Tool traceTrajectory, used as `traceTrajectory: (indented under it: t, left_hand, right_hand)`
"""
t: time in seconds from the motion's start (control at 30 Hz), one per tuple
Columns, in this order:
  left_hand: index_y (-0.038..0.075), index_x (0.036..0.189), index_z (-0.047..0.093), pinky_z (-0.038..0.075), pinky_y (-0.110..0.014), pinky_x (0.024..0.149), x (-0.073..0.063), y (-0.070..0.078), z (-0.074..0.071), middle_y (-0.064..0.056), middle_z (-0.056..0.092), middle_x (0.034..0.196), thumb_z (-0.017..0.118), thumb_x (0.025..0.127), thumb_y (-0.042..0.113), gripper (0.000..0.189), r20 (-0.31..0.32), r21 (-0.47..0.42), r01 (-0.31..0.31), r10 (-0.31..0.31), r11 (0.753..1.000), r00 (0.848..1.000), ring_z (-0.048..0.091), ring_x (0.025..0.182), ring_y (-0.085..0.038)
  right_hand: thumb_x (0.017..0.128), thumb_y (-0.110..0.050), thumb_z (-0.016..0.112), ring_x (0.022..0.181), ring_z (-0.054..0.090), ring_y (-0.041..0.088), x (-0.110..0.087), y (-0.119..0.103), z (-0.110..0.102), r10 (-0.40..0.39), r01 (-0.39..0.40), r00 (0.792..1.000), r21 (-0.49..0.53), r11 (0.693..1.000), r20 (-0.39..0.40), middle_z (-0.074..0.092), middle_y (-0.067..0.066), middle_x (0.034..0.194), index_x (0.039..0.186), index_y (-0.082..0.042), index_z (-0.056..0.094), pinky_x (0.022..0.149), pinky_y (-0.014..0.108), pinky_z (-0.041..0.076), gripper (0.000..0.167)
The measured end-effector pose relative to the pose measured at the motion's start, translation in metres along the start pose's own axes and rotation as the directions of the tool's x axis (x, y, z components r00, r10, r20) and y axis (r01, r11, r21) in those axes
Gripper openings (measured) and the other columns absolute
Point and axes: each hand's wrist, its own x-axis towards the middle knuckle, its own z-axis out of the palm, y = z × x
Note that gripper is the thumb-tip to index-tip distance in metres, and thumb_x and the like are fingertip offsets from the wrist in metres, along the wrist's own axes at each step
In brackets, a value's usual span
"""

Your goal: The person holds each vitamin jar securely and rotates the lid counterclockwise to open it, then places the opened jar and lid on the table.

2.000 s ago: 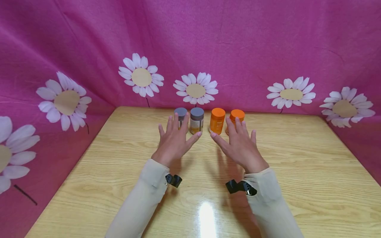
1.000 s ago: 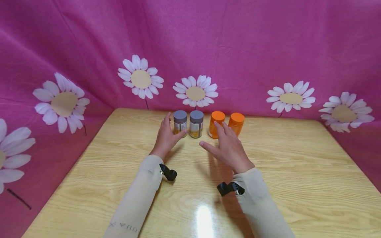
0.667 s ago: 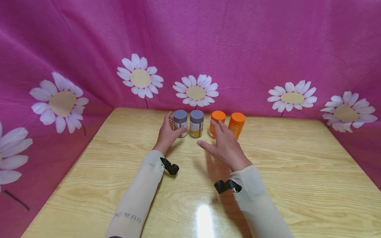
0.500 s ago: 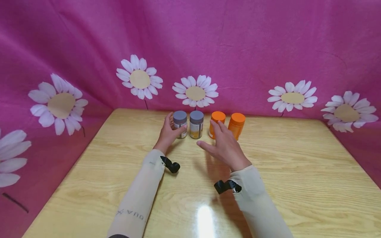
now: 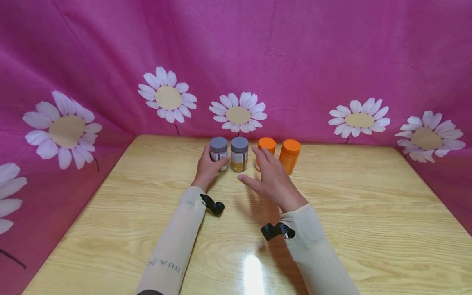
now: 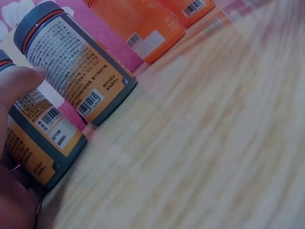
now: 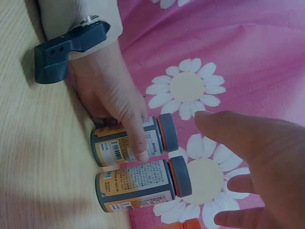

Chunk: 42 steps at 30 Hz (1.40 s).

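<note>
In the head view my left hand (image 5: 206, 169) grips the leftmost grey-capped pill bottle (image 5: 219, 146), its thumb across the near side. The left wrist view shows the thumb (image 6: 21, 82) over the label of this bottle (image 6: 44, 136); the other fingers are mostly hidden. A second grey-capped bottle (image 5: 239, 155) stands upright just to its right. My right hand (image 5: 274, 180) hovers with fingers spread, overlapping the left orange bottle (image 5: 267, 144). Another orange bottle (image 5: 290, 157) stands to the right of that one. In the right wrist view nothing is between the fingers of my right hand (image 7: 271, 157).
The bottles stand in a row near the back edge of a wooden table (image 5: 361, 213). Behind and at the sides hangs a magenta cloth (image 5: 302, 61) printed with white daisies. Each sleeve cuff carries a black wrist camera (image 5: 214, 205).
From above the bottles, my left hand has moved to the side of the leftmost grey-capped bottle and taken hold of it. My right hand has drawn left and slightly back, staying spread.
</note>
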Motion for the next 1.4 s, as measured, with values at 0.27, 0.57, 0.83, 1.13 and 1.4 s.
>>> traceTrajectory:
  t: [0.27, 0.57, 0.83, 1.13, 1.4]
  left_hand:
    - [0.013, 0.141, 0.042, 0.036, -0.040, 0.106, -0.009, 0.000, -0.002, -0.010, 0.055, 0.131, 0.075, 0.083, 0.035, 0.071, -0.056, -0.006, -0.014, 0.014, 1.000, 0.998, 0.050, 0.122, -0.025]
    - [0.013, 0.127, 0.051, 0.048, -0.042, 0.089, -0.034, 0.005, 0.003, -0.008, 0.064, 0.110, 0.076, 0.081, 0.033, 0.056, -0.111, 0.075, -0.132, 0.140, 0.988, 0.984, 0.060, 0.097, -0.024]
    - [0.011, 0.127, 0.052, 0.050, -0.040, 0.088, -0.051, 0.012, 0.008, -0.007, 0.065, 0.110, 0.076, 0.080, 0.030, 0.056, -0.028, 0.028, -0.245, 0.246, 0.969, 0.969, 0.062, 0.096, -0.021]
    - [0.012, 0.123, 0.050, 0.050, -0.038, 0.087, -0.066, 0.019, 0.022, -0.004, 0.064, 0.108, 0.077, 0.080, 0.028, 0.054, 0.061, -0.007, -0.323, 0.323, 0.946, 0.944, 0.061, 0.093, -0.018]
    - [0.010, 0.129, 0.049, 0.051, -0.037, 0.087, -0.078, 0.024, 0.034, -0.008, 0.066, 0.111, 0.076, 0.074, 0.025, 0.063, 0.140, 0.080, -0.392, 0.379, 0.916, 0.915, 0.063, 0.094, -0.019]
  right_hand:
    - [0.085, -0.049, 0.068, 0.136, 0.032, 0.036, -0.003, -0.003, -0.005, -0.042, 0.042, 0.999, -0.001, 0.999, -0.009, 0.027, 0.015, 0.154, 0.151, -0.010, 0.026, 0.107, 0.054, 0.033, 0.087]
    - [0.084, -0.049, 0.069, 0.134, 0.035, 0.036, -0.005, -0.003, -0.007, -0.024, 0.023, 0.998, 0.023, 0.999, 0.053, 0.033, 0.015, 0.151, 0.151, -0.012, 0.026, 0.106, 0.055, 0.034, 0.088]
    - [0.085, -0.051, 0.067, 0.134, 0.038, 0.030, -0.010, 0.002, -0.009, 0.007, -0.013, 0.996, 0.079, 0.997, 0.085, 0.036, 0.011, 0.150, 0.152, -0.015, 0.025, 0.105, 0.053, 0.036, 0.087]
    - [0.088, -0.049, 0.065, 0.074, 0.059, 0.020, -0.012, 0.000, -0.009, -0.013, 0.007, 0.996, 0.064, 0.998, 0.091, 0.062, 0.010, 0.095, 0.149, -0.012, 0.030, 0.066, 0.034, 0.049, 0.080]
    - [0.086, -0.062, 0.059, 0.065, 0.053, 0.020, -0.013, -0.003, -0.010, 0.041, -0.047, 0.996, 0.074, 0.996, 0.078, 0.058, 0.007, 0.078, 0.150, -0.016, 0.030, 0.056, 0.032, 0.044, 0.084]
